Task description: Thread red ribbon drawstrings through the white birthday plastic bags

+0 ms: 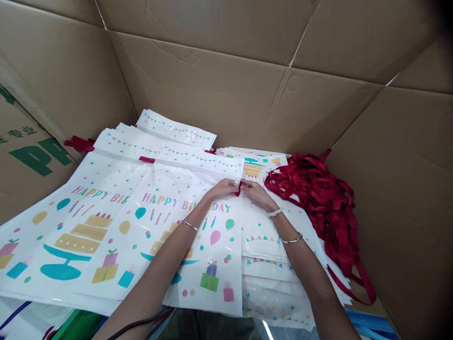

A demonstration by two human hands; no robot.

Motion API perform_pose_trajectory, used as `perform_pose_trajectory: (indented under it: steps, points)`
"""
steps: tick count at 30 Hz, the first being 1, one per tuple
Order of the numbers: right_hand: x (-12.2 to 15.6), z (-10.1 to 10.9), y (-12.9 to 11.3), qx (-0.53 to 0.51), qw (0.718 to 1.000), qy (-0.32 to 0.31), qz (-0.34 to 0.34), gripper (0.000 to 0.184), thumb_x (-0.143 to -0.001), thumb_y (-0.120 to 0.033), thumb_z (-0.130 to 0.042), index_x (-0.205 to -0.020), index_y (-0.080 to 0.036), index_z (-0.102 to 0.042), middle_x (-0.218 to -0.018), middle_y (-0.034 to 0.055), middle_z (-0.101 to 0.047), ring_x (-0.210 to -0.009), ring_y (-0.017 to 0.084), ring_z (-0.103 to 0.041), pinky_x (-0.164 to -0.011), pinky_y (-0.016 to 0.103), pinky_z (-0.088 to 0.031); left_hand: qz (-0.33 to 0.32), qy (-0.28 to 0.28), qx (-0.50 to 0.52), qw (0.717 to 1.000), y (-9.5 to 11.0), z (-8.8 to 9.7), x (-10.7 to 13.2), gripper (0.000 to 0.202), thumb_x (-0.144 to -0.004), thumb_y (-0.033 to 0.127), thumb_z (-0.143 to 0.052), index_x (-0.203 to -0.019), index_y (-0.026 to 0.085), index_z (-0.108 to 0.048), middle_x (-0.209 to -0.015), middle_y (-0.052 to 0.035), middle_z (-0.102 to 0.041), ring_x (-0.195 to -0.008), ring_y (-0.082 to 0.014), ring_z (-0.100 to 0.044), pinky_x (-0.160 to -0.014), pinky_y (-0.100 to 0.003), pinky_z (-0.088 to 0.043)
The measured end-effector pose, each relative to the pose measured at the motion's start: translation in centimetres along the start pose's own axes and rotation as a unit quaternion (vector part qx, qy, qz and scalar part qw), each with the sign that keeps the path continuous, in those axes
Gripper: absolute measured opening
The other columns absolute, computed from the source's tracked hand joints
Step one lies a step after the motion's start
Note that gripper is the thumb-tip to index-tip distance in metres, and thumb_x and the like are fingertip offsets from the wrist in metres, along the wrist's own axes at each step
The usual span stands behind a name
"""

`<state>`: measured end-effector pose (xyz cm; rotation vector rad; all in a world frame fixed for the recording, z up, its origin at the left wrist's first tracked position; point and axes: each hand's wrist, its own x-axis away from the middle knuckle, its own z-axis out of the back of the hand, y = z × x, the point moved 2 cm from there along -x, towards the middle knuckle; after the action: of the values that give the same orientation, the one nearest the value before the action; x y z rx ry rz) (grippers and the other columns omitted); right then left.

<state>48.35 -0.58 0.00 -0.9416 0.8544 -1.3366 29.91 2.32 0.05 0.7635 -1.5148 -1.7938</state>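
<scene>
My left hand (222, 189) and my right hand (255, 194) meet at the top of a white plastic gift bag (184, 236) printed with "HAPPY BIRTHDAY", a cake and presents. Both pinch a short red ribbon (239, 189) between their fingers, and the fingers hide most of it. That bag lies on a overlapping spread of similar bags (85, 222). A bangle circles each wrist. A heap of loose dark red ribbons (313, 198) lies just to the right of my right hand.
Brown cardboard box walls (198, 89) surround the bags at the back and sides. More bags (175, 130) lie stacked at the far end. A red ribbon end (79, 144) sticks out at the left. Blue and green items show along the bottom edge.
</scene>
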Motion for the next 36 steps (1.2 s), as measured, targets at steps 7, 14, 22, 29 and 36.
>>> perform_pose_trajectory:
  steps: [7, 14, 22, 29, 36]
  points:
    - [-0.6, 0.2, 0.8, -0.044, 0.999, 0.005, -0.015, 0.039, -0.085, -0.031, -0.066, -0.119, -0.015, -0.077, -0.106, 0.0075, -0.075, -0.094, 0.021, -0.068, -0.087, 0.031, -0.057, 0.017, 0.009, -0.009, 1.0, 0.4, 0.0, 0.1, 0.015, -0.072, 0.029, -0.066, -0.067, 0.015, -0.068, -0.062, -0.0011, -0.063, -0.06, -0.0132, -0.053, -0.061, -0.025, -0.038]
    - [-0.2, 0.0, 0.4, -0.057, 0.998, -0.014, -0.017, 0.044, -0.081, -0.028, -0.067, -0.121, -0.014, -0.075, -0.104, 0.0072, -0.074, -0.082, 0.016, -0.064, -0.074, 0.026, -0.054, 0.011, 0.002, -0.006, 1.0, 0.4, -0.1, 0.0, 0.015, -0.072, 0.029, -0.067, -0.064, 0.015, -0.066, -0.062, -0.0019, -0.063, -0.06, -0.0133, -0.054, -0.062, -0.025, -0.039]
    - [-1.0, 1.9, 1.0, 0.015, 0.995, 0.102, 0.016, 0.042, -0.081, -0.031, -0.059, -0.115, -0.014, -0.075, -0.094, 0.0073, -0.072, -0.078, 0.017, -0.062, -0.069, 0.026, -0.05, 0.015, 0.009, -0.005, 1.0, -0.6, 0.2, -0.3, 0.017, -0.07, 0.032, -0.069, -0.069, 0.015, -0.068, -0.063, -0.0013, -0.063, -0.06, -0.0127, -0.052, -0.061, -0.025, -0.036]
    - [-1.8, 2.2, 1.3, 0.049, 0.995, 0.061, 0.055, 0.031, -0.077, -0.031, -0.064, -0.102, -0.016, -0.074, -0.094, 0.0053, -0.069, -0.075, 0.014, -0.058, -0.068, 0.024, -0.048, 0.013, 0.007, 0.01, 1.0, -0.1, 0.1, -0.1, 0.016, -0.07, 0.03, -0.068, -0.069, 0.014, -0.068, -0.061, -0.0001, -0.061, -0.058, -0.0117, -0.049, -0.059, -0.024, -0.034]
    - [-2.0, 2.1, 1.2, 0.03, 0.993, 0.105, 0.049, 0.021, -0.08, -0.034, -0.063, -0.088, -0.016, -0.069, -0.082, 0.0035, -0.068, -0.066, 0.012, -0.055, -0.061, 0.022, -0.045, 0.035, 0.009, 0.014, 0.999, 0.0, 0.1, -0.1, 0.015, -0.071, 0.029, -0.071, -0.069, 0.014, -0.068, -0.061, -0.0011, -0.062, -0.057, -0.011, -0.048, -0.057, -0.024, -0.034]
